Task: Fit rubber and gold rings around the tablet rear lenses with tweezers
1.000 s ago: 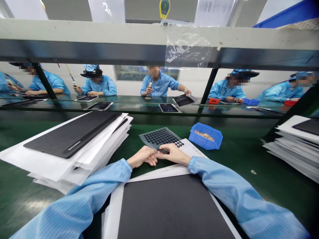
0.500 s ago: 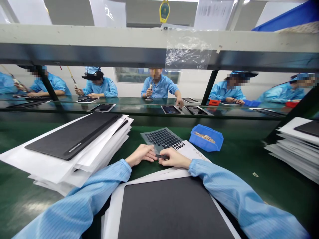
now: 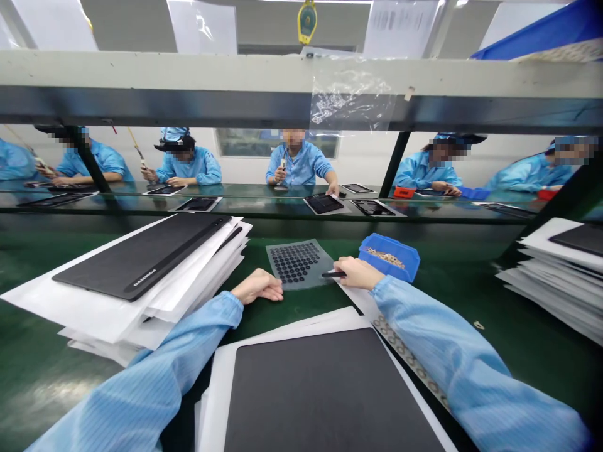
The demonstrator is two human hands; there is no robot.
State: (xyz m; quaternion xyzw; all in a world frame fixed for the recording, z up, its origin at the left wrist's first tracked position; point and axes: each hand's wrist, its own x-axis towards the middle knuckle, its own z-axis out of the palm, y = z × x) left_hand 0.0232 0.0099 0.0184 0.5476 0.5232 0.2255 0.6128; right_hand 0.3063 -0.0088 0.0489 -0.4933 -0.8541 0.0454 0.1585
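Monitoring remotely, I observed the right hand (image 3: 358,274) pinching a black tool (image 3: 332,274) left of the blue bin (image 3: 409,269). Farther left lay the dotted sheet (image 3: 296,262), then the left hand (image 3: 258,287), fingers curled, contents indeterminable.

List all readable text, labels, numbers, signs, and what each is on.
"POSITIVO", upside down and slightly soft: dark panel on the left paper stack.
Too blurred to read: printed lines on the upper-right hanging sheet.
Too small: marking on the yellow-and-green hanging device.
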